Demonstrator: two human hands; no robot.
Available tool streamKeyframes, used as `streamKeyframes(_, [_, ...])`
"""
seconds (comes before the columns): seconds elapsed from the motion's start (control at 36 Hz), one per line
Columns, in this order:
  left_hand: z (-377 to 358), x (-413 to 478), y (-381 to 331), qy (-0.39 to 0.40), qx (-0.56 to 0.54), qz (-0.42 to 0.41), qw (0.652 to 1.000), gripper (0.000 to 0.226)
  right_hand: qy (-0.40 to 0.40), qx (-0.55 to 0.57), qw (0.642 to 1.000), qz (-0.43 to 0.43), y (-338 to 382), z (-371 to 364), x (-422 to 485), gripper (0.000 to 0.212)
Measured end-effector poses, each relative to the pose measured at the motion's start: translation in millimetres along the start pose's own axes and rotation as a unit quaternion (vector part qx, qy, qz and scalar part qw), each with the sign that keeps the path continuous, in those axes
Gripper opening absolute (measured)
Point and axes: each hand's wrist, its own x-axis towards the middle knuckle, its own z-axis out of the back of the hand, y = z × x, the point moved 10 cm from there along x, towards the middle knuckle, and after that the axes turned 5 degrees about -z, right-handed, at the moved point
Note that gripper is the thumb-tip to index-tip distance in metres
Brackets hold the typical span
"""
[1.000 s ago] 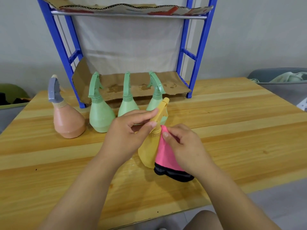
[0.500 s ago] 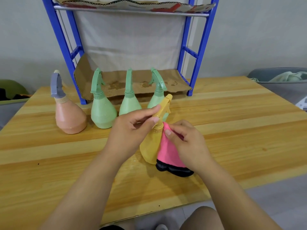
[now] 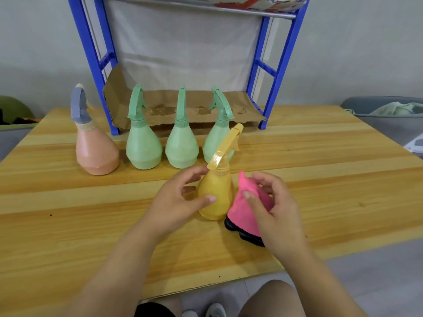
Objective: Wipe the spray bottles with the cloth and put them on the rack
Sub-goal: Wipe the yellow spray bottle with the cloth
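Note:
A yellow spray bottle (image 3: 217, 197) stands upright on the wooden table (image 3: 320, 179). My left hand (image 3: 178, 202) holds its body, thumb on the front and fingers curled behind. Just right of the bottle, my right hand (image 3: 274, 211) pinches a pink cloth (image 3: 242, 209) with a black edge, which touches the bottle's right side. Behind stand three green spray bottles (image 3: 143, 147) (image 3: 182, 149) (image 3: 216, 140) and a peach bottle (image 3: 96, 152) with a grey-blue head. The blue rack (image 3: 91, 53) stands at the back, cardboard (image 3: 196, 106) lying on its low shelf.
A grey bin (image 3: 389, 120) holding pale fabric sits off the table's right side. A green object (image 3: 13, 110) lies beyond the left edge. The table's near edge runs just above my knees (image 3: 270, 298).
My left hand has slid down from the yellow bottle's spray head to its body. My right hand has drawn the pink cloth down and right, off the bottle's neck.

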Motion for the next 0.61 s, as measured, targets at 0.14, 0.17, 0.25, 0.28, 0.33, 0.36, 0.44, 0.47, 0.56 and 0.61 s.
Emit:
streamKeyframes(0.14, [-9, 3, 8, 0.026, 0.016, 0.040, 0.999, 0.062, -0.006, 0.008, 1.000, 0.000, 1, -6, 0, 0.033])
streamKeyframes(0.17, [-10, 4, 9, 0.031, 0.010, 0.046, 0.998, 0.062, -0.003, 0.007, 1.000, 0.002, 2, -8, 1, 0.033])
streamKeyframes(0.25, [-12, 4, 14, 0.043, 0.005, 0.061, 0.997, 0.064, 0.000, 0.012, 1.000, 0.007, 5, -13, 3, 0.035])
streamKeyframes(0.28, [-12, 4, 15, 0.045, 0.003, 0.063, 0.997, 0.065, -0.002, 0.019, 1.000, 0.006, 4, -14, 4, 0.035])
streamKeyframes(0.33, [-13, 5, 14, 0.042, -0.008, 0.057, 0.997, 0.063, -0.010, 0.024, 1.000, 0.008, 2, -16, 5, 0.036])
streamKeyframes(0.36, [-13, 5, 14, 0.036, -0.015, 0.052, 0.998, 0.060, -0.015, 0.023, 1.000, 0.013, 2, -18, 5, 0.037])
streamKeyframes(0.44, [-12, 5, 14, 0.008, -0.046, 0.042, 0.998, 0.057, -0.024, 0.038, 0.999, 0.025, 1, -23, 6, 0.038])
streamKeyframes(0.47, [-11, 5, 15, 0.001, -0.061, 0.042, 0.997, 0.058, -0.026, 0.043, 0.998, 0.032, 1, -25, 7, 0.037])
streamKeyframes(0.56, [-12, 6, 13, 0.002, -0.120, 0.035, 0.992, 0.056, -0.035, 0.043, 0.997, 0.058, 7, -30, 12, 0.033])
streamKeyframes(0.61, [-13, 4, 7, 0.011, -0.165, 0.027, 0.986, 0.054, -0.037, 0.042, 0.996, 0.071, 12, -33, 16, 0.032])
